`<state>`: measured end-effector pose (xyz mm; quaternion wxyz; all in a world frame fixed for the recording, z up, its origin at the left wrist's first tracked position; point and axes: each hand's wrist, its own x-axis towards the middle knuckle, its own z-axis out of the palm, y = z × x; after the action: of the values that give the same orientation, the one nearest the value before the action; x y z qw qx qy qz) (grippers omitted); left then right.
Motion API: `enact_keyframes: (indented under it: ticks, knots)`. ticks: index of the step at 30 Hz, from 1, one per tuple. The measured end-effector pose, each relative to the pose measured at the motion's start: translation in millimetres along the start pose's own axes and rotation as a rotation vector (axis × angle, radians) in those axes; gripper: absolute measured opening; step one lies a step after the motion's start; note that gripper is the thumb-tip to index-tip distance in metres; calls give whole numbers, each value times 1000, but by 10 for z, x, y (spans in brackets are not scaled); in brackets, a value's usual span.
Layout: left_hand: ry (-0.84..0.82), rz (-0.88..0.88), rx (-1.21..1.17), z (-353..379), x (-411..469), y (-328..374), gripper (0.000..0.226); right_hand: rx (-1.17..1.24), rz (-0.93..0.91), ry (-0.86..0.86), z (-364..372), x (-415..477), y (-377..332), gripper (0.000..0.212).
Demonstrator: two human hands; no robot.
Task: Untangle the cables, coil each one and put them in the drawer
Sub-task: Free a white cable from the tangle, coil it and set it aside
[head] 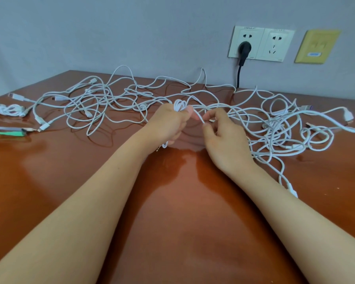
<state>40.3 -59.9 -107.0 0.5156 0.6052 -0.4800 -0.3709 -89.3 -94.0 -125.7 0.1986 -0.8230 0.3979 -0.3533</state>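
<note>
Head view: A person's left hand (168, 125) grips a small coil (180, 105) of white cable above the middle of the table (172, 212), fingers curled round the loops. Just beside it, the right hand (223, 138) pinches the free run of the same cable (199, 117) between thumb and forefinger.

The job looks to be at an early stage. One cable is partly wound, and a wide tangle of white cables (275, 130) sprawls along the far edge from the left corner to the right, plugs poking out here and there. At the left edge lies a small white bundle (7, 109) that appears already wound. Nearer the front on that edge is a green item (5, 133), too cut off to identify. No drawer is in view, so nothing can be counted as stowed. Most of the untangling, coiling and putting away appears left to do.

The table is glossy reddish-brown and reflects both forearms. Behind it a pale grey wall carries a double socket (260, 44) with a black plug (244, 49), its cord dropping behind the far edge. A yellow plate (317, 47) is fixed to the socket's right.
</note>
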Motion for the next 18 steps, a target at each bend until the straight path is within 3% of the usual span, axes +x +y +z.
enact_keyframes:
  ticks: [4,8,18]
  knots:
    - [38,-6,-75,37,1,8,34,-195,-22,-41,-21,-15,-19,21]
    - [74,0,-138,154,9,5,36,-62,-79,14,-3,-26,4,18]
    - [195,70,26,246,63,-52,42,-18,-77,31,-7,-42,-24,12]
